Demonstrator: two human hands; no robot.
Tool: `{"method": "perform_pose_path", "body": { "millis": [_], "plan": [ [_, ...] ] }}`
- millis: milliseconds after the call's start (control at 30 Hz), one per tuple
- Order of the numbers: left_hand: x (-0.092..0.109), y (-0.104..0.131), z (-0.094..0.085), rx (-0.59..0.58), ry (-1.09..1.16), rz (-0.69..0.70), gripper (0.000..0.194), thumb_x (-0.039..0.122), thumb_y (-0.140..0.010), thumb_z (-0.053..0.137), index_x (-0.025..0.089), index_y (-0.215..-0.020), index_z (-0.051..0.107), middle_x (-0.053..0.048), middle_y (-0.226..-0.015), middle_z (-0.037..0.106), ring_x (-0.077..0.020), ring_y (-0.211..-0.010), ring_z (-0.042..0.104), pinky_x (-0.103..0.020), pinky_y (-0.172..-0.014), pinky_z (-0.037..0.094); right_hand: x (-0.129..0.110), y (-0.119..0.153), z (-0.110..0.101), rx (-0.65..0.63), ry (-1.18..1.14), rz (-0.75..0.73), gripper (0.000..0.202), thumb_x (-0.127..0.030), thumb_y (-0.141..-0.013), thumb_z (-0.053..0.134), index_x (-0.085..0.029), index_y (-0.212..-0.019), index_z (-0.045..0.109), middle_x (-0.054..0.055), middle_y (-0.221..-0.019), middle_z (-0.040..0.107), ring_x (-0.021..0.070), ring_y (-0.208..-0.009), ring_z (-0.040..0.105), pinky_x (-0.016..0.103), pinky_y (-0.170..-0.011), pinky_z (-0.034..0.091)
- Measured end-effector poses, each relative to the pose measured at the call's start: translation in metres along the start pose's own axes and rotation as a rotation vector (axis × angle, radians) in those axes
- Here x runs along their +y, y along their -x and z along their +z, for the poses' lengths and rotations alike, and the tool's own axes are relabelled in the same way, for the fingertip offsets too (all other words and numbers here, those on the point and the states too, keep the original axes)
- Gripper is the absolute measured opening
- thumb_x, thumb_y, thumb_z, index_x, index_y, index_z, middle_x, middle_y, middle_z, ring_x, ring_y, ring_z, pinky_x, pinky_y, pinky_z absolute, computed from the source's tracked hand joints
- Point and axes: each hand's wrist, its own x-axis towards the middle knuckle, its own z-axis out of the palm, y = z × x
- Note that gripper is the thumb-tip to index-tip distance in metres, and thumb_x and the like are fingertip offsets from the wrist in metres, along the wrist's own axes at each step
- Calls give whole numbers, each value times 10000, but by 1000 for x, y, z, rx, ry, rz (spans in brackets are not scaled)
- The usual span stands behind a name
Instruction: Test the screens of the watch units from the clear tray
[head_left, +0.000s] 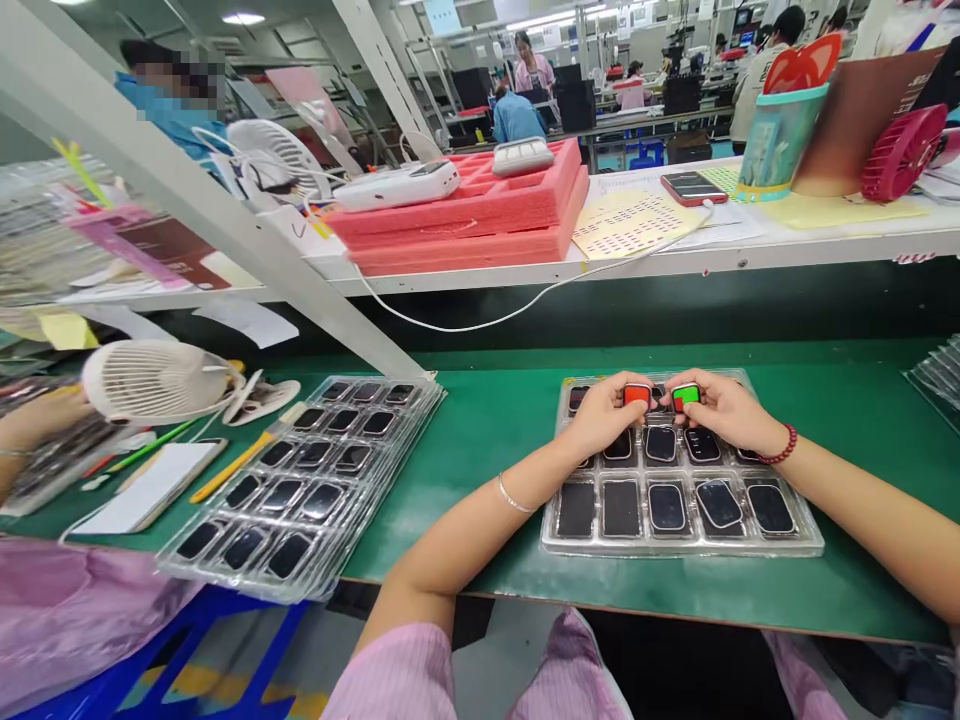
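Observation:
My left hand [606, 412] is closed on a smartwatch body [637, 399] whose screen glows red. Close beside it, my right hand [726, 408] grips a second smartwatch body [685, 398] with a screen in green and red blocks. Both watches are held above the far rows of a clear plastic tray [553, 530]. In the tray's pockets lie several strapless square watches with dark screens, such as a tilted watch [719, 503] in the near row. Two pockets at the near left hold no watch. My forearms cover parts of the tray's sides.
To the left stands a stack of clear trays [330, 570] filled with dark-screened watches. Beyond are a yellow tool [231, 468], a white fan [154, 382] and a co-worker's hand [45, 425]. A shelf [480, 280] across the back bears red foam [465, 235], a phone [694, 188] and a cup [780, 145].

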Motion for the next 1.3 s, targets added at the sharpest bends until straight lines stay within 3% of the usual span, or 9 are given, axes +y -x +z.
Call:
{"method": "perform_pose_path", "body": {
  "millis": [200, 500, 767, 867, 1000, 1133, 1300],
  "plan": [
    [0, 0, -1, -16, -31, 20, 290, 187, -742, 680, 137, -1019, 610, -48, -854, 687, -120, -682, 628, -262, -672, 524, -1, 0, 2, -5, -16, -24, 273, -209, -779, 642, -197, -1049, 611, 56, -961, 711, 152, -685, 683, 324, -664, 583],
    [-2, 0, -1, -16, -81, 14, 416, 70, -688, 611, 148, -1097, 608, -52, -943, 709, -135, -795, 670, -277, -779, 532, -9, 1, 1, 20, -14, -5, 150, -234, -766, 679, -186, -901, 635, 22, -775, 710, 115, -557, 599, 259, -556, 531],
    [3, 1, 0, -13, -91, -3, 326, 144, -747, 641, 145, -1071, 613, -45, -901, 715, -96, -671, 641, -214, -630, 509, -10, 2, -1, 39, -75, 53, 138, -324, -798, 682, -195, -828, 644, 20, -703, 696, 124, -557, 591, 236, -505, 521],
    [5, 1, 0, -14, -77, -22, 237, 299, -815, 656, 137, -987, 636, -40, -797, 704, -89, -595, 613, -191, -536, 471, -10, 2, -2, 37, -120, 61, 171, -371, -835, 648, -203, -864, 669, 32, -752, 721, 134, -568, 621, 260, -533, 544],
    [7, 2, -1, 7, -63, -63, 288, 396, -826, 660, 134, -947, 649, -43, -762, 705, -87, -564, 609, -166, -472, 410, -10, 1, -3, 17, -153, 94, 206, -386, -865, 602, -203, -915, 684, 47, -819, 741, 146, -597, 665, 272, -559, 555],
    [6, 1, -2, 21, -36, -100, 298, 392, -861, 615, 126, -990, 654, -56, -783, 711, -84, -546, 616, -161, -460, 391, -9, 0, -3, 40, -177, 115, 221, -311, -869, 583, -205, -1040, 675, 61, -943, 752, 144, -664, 697, 251, -579, 552],
    [4, -1, -1, 45, -51, -91, 287, 296, -889, 570, 125, -1110, 635, -75, -901, 704, -94, -607, 649, -157, -459, 408, -4, -1, -3, 54, -172, 96, 398, -243, -869, 554, -216, -1264, 597, 89, -1124, 725, 166, -810, 710, 291, -663, 593]
  ]
}}
